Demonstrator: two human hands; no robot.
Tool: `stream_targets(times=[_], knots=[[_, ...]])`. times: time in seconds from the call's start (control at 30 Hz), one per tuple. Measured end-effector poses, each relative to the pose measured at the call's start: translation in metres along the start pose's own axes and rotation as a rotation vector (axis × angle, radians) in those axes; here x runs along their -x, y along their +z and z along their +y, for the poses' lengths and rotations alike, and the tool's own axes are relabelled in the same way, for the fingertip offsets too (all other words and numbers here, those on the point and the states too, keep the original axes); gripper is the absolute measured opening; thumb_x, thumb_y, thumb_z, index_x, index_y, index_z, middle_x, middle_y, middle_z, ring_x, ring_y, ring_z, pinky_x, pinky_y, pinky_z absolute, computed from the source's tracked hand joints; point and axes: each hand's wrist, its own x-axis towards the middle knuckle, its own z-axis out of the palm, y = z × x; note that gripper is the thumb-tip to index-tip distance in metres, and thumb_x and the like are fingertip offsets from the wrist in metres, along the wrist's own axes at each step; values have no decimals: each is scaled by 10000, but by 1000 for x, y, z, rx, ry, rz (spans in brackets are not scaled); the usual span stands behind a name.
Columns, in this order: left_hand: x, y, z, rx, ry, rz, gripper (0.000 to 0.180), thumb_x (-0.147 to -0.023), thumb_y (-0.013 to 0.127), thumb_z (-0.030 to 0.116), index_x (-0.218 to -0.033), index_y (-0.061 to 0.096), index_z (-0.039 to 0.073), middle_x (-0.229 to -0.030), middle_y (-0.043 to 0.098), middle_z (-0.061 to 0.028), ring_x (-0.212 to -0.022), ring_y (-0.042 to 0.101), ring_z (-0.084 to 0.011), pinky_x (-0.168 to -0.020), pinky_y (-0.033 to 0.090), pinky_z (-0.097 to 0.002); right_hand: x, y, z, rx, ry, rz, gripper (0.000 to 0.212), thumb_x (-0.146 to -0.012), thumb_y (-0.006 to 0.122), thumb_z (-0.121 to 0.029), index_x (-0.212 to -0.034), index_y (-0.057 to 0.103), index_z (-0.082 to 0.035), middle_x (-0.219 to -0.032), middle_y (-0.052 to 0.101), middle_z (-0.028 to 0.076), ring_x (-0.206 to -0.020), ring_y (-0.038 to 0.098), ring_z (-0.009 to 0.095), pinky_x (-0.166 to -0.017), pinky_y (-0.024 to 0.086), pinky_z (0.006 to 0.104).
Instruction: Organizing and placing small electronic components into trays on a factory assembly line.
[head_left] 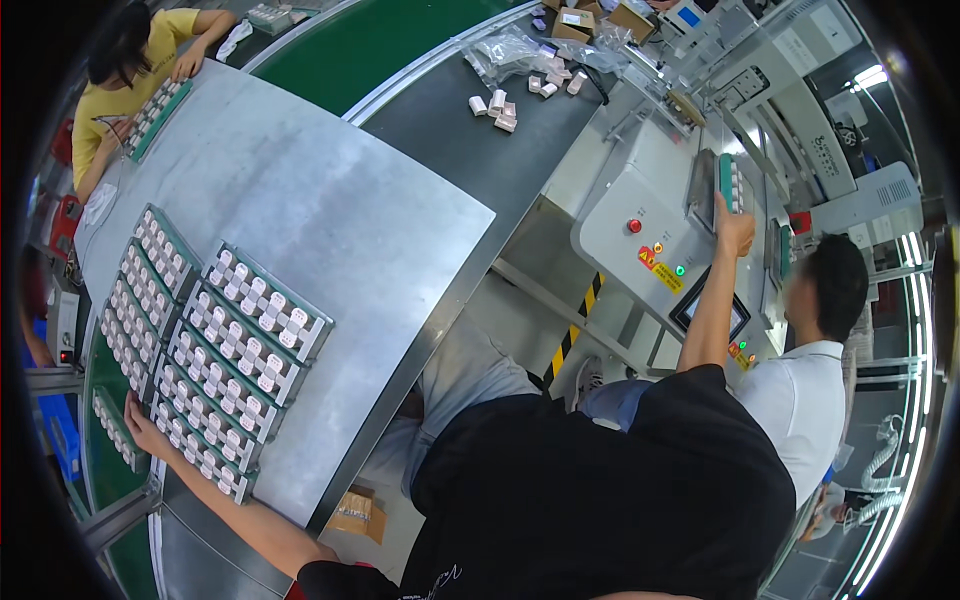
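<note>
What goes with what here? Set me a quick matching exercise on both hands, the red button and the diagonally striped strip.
Things
1. Left hand
2. Right hand
3. Red button
4. Striped strip

Places, colours, states
A. Black and yellow
B. Closed around a green tray of pale pieces
C. On a light grey machine panel
D. Beside the filled trays at the left side of the metal table

Pairs: 1-D, 2-B, 3-C, 4-A.
</note>
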Motion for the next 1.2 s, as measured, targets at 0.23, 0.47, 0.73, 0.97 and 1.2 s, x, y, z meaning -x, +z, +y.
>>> stream_targets(times=[0.23,0.47,0.73,0.97,1.2], knots=[[3,0,7,-72,11,-19,342,-1002,458,188,-1204,620,-36,-1197,642,-129,-1106,602,-193,-985,445,-298,-11,10,-14,93,-42,-75,713,-726,639,-688,-1018,724,-44,-1077,684,198,-1008,641,387,-827,493,504],[6,-3,13,-115,4,-7,347,-1003,461,218,-1190,642,-12,-1181,652,-105,-1093,601,-189,-972,448,-296,2,22,-7,-279,-142,82,709,-910,394,-610,-952,721,18,-974,692,234,-973,632,420,-857,473,487],[6,14,4,-144,-18,-31,349,-1002,468,231,-1188,647,-3,-1193,644,-88,-1093,592,-178,-968,439,-293,-11,35,-13,-210,-65,223,671,-926,374,-580,-964,723,-8,-956,698,223,-931,640,431,-841,474,505],[8,8,37,-175,-20,16,349,-989,464,233,-1161,670,10,-1157,673,-78,-1076,604,-182,-959,432,-289,24,27,8,-487,-103,349,495,-932,490,-446,-1054,601,21,-1070,601,225,-1065,517,400,-926,393,471],[16,12,43,-279,15,2,386,-987,425,254,-1168,670,17,-1188,659,-79,-1099,598,-197,-964,433,-298,181,28,65,-396,-336,254,319,-883,581,-210,-1103,535,16,-973,507,167,-958,498,340,-853,379,431]])
